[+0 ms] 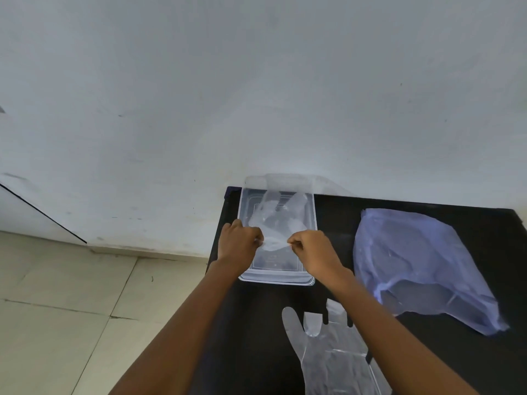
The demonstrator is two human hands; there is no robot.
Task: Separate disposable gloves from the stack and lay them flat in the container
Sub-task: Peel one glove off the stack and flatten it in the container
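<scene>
Both hands pinch one clear glove (275, 220) by its near edge, left hand (239, 243) at nine o'clock, right hand (313, 250) at three. Its long axis runs toward twelve, draped over the container (312, 281). The stack (328, 354) lies at six on the table (256, 323).

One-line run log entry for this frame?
phase: laying glove in container | left hand: pinching glove | right hand: pinching glove | stack: on table
</scene>
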